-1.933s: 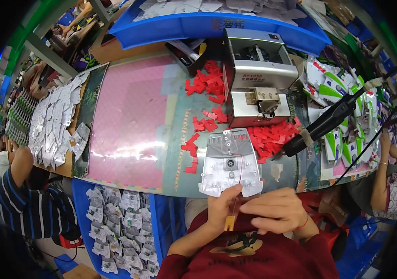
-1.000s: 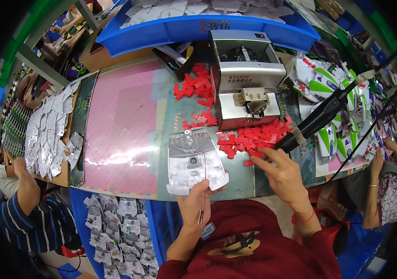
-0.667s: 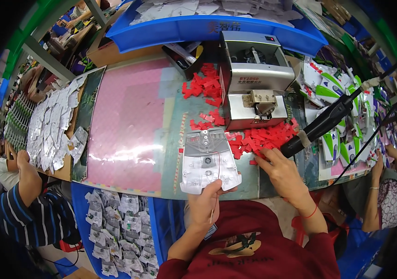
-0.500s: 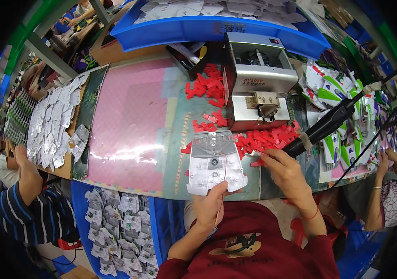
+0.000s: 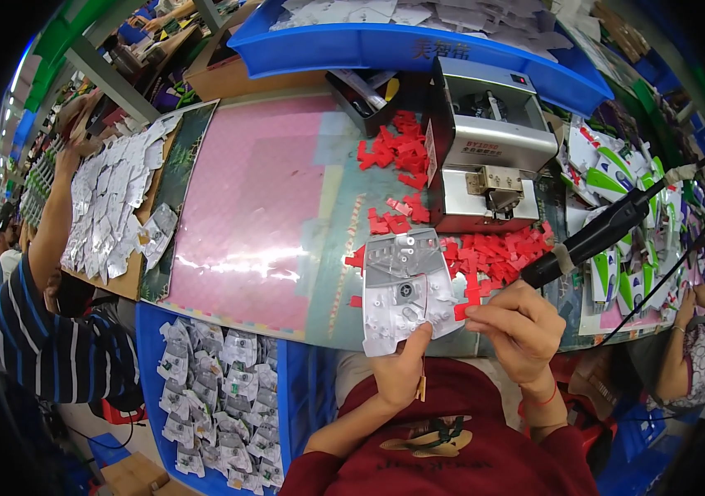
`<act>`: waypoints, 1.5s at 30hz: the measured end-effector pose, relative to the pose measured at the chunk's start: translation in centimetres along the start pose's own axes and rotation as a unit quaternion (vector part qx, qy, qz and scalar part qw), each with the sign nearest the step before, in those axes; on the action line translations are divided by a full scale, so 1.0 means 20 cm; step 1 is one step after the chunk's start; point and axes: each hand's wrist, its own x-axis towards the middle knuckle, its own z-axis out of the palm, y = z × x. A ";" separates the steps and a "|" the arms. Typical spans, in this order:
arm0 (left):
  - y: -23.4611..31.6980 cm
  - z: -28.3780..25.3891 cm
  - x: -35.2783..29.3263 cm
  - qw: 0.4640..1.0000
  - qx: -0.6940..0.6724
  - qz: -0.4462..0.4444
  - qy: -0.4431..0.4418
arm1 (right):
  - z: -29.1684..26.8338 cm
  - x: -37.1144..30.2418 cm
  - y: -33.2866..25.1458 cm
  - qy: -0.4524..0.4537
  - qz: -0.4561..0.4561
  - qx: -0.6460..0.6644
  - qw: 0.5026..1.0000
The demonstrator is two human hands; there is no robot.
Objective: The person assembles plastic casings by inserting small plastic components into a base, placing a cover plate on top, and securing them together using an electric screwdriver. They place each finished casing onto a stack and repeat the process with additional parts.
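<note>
My left hand (image 5: 402, 369) is closed on the lower edge of a white and grey plastic housing (image 5: 387, 304), thumb on top. The housing's inner side faces up, showing posts, a dark round part and a thin reddish wire. My right hand (image 5: 524, 332) pinches a small red plastic piece (image 5: 462, 312) by the housing's right edge; whether it touches the housing I cannot tell. Just beyond lies a heap of similar red pieces (image 5: 508, 250). A black-handled power screwdriver (image 5: 592, 236) with a cable hangs to the right of that heap.
A silver screw-feeding machine (image 5: 489, 149) stands behind the red pieces. Far back is a blue bin (image 5: 344, 51) of white parts; a blue crate (image 5: 290, 405) of housings sits lower left. Green and white shells (image 5: 617, 178) are piled right. Co-workers sit on both sides.
My right hand has lifted a red piece from the heap and brought it to the housing's right edge. The view has shifted, and the left hand still holds the housing.
</note>
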 end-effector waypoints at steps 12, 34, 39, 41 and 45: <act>0.02 0.02 -0.01 0.999 -0.029 -0.014 -0.005 | 0.09 0.00 -0.05 -0.035 -0.056 -0.061 0.996; 0.00 -0.02 -0.04 0.994 -0.014 0.071 -0.087 | 0.09 0.02 -0.06 -0.090 -0.116 -0.144 0.979; -0.01 -0.14 0.00 0.995 0.033 0.067 -0.073 | 0.15 0.01 -0.10 -0.121 -0.107 -0.143 0.976; 0.02 -0.17 0.01 0.988 0.099 0.095 -0.071 | 0.19 -0.01 -0.10 -0.146 -0.088 -0.100 0.980; 0.09 -0.30 0.05 0.976 0.184 0.110 -0.046 | 0.26 -0.05 -0.11 -0.200 -0.088 -0.056 0.974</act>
